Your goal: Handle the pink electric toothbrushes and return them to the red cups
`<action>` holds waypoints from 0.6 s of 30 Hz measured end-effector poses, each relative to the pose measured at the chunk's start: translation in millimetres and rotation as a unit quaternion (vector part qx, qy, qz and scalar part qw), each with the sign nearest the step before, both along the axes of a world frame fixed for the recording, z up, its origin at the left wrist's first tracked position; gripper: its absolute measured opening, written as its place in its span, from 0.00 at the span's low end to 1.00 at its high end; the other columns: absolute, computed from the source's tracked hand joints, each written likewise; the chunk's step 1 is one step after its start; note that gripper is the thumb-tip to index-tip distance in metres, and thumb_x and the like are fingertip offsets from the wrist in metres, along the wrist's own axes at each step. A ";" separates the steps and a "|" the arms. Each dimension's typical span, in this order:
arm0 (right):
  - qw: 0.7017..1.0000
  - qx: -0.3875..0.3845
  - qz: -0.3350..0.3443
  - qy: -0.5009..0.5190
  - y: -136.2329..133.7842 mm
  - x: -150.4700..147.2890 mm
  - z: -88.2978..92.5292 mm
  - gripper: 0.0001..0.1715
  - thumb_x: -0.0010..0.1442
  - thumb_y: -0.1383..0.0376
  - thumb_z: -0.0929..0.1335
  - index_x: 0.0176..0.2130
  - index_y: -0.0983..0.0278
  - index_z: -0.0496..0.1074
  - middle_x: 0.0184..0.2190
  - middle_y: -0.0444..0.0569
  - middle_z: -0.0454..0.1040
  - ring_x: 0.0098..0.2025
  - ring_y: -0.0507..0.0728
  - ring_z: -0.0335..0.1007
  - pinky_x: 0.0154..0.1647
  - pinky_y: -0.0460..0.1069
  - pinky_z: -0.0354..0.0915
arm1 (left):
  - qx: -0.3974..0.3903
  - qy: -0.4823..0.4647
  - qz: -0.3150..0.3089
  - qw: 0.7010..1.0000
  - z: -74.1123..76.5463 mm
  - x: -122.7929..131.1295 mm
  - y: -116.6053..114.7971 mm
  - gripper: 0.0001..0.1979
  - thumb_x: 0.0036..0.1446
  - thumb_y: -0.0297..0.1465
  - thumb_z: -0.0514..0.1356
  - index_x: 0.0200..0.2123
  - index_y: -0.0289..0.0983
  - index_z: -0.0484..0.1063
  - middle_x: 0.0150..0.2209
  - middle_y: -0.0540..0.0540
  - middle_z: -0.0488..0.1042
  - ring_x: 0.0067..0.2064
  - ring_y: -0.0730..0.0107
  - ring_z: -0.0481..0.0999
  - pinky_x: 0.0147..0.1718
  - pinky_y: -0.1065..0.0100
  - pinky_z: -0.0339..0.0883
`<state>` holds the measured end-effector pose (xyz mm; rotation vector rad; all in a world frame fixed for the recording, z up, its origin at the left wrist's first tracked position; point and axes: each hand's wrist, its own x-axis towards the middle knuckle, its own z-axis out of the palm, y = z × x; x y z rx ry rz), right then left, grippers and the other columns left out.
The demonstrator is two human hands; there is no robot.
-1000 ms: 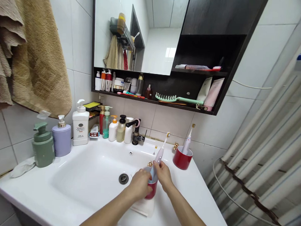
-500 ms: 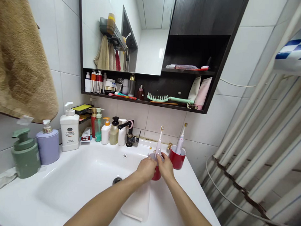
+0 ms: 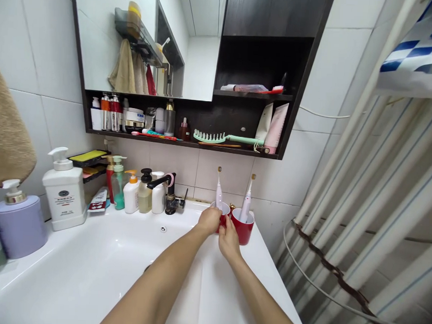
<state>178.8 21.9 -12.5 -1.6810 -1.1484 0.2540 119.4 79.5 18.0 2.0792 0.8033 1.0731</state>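
At the back right of the sink counter, my left hand (image 3: 210, 220) is closed on the left side of a red cup (image 3: 224, 213). My right hand (image 3: 229, 239) has its fingers against the cup's right and front side; its grip is partly hidden. Upright in this cup leans a pale electric toothbrush (image 3: 218, 194). Just to the right stands a second red cup (image 3: 242, 230), holding another white electric toothbrush (image 3: 247, 204).
Left of my hands are the white sink basin (image 3: 102, 266) and a black faucet (image 3: 171, 198). Several pump bottles (image 3: 131, 194) line the back edge. Overhead hangs a dark mirror cabinet (image 3: 239, 118) with a green hairbrush (image 3: 217, 137). Pipes (image 3: 341, 223) run at the right.
Both hands have carried the red cup toward the back of the counter, next to the second cup. The view has shifted to the right.
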 end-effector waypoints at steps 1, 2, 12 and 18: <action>1.000 0.001 0.000 0.004 1.0 1.1 0.2 0.29 0.46 0.69 0.55 0.49 0.74 0.53 0.50 0.56 0.54 0.53 0.58 0.45 0.50 0.51 0.46 | 0.002 0.001 0.000 1.000 0.7 1.3 1.0 0.14 0.33 0.16 0.51 0.08 0.38 0.52 0.17 0.48 0.61 0.38 0.62 0.63 0.42 0.65 0.49; 1.000 0.002 0.000 0.009 1.2 1.9 0.5 0.29 0.45 0.69 0.56 0.49 0.74 0.53 0.49 0.57 0.55 0.52 0.58 0.46 0.50 0.51 0.46 | 0.003 0.003 0.000 1.000 1.4 1.8 1.5 0.14 0.32 0.15 0.51 0.08 0.38 0.52 0.18 0.48 0.62 0.38 0.61 0.62 0.42 0.65 0.49; 0.995 0.070 0.039 0.064 -34.7 -17.4 43.9 0.36 0.45 0.65 0.59 0.53 0.64 0.43 0.17 0.38 0.60 0.20 0.50 0.59 0.26 0.46 0.59 | -0.133 -0.193 0.012 0.972 26.6 -38.7 -36.3 0.24 0.36 0.19 0.51 0.41 0.37 0.59 0.17 0.55 0.58 0.21 0.77 0.59 0.28 0.72 0.55; 0.915 0.238 0.229 0.230 -69.6 -54.1 102.4 0.41 0.44 0.70 0.60 0.53 0.56 0.36 0.13 0.32 0.56 0.14 0.44 0.49 0.16 0.41 0.52 | -0.249 -0.372 -0.242 0.861 73.0 -76.0 -90.1 0.40 0.36 0.22 0.54 0.52 0.41 0.36 0.18 0.58 0.60 0.17 0.83 0.57 0.20 0.76 0.51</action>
